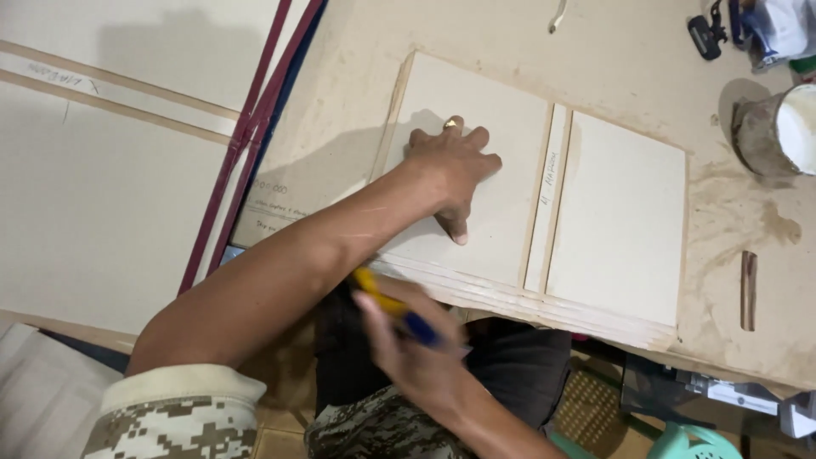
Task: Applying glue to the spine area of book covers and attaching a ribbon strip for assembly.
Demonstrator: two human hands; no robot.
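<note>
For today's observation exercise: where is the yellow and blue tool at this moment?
In the head view, the yellow and blue tool is low and centre, gripped in the right hand just below the near edge of the grey board.

1. Under your left hand (450, 166) lies a grey board panel (476, 170), matt and smooth like thick card.
2. Right of it, the second board panel (620, 217) has the same dull, paper-like face.
3. The narrow strip (548, 204) between them looks paler and equally matt.
4. The work surface (612, 51) is brown card or fibreboard, rough and stained.
5. Your right hand (416, 357) holds a yellow and blue tool (395, 310), seemingly glossy plastic, though blurred.
6. Your sleeve cuff (183, 408) is woven camouflage cloth.
7. The pot (778, 127) at far right is crusted and grimy.
</note>
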